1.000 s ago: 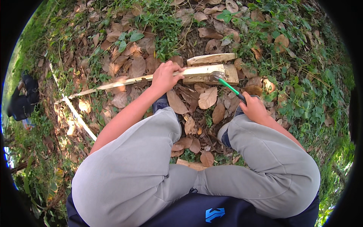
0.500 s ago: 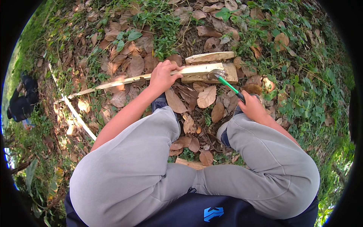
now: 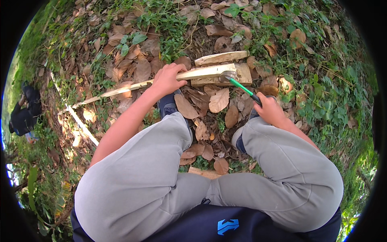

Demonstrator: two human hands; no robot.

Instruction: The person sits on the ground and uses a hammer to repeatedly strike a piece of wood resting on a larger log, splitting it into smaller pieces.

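My left hand is closed around a long, pale split wooden strip. The strip's right end rests on a flat wooden block lying on the leaves, and its left part stretches away over the ground. In my right hand, closed on the black grip, is a hammer with a green and black handle. Its metal head lies against the near side of the strip, close to the right end, over the block. A shorter split piece of wood sits just beyond the block.
Dry brown leaves and green plants cover the ground. Another thin pole crosses the strip's far left end. Between my legs lies a wood piece. A person in dark clothes is at the far left.
My left hand has slid slightly left along the strip. The hammer head stays against the strip near its right end, and the view has shifted a little.
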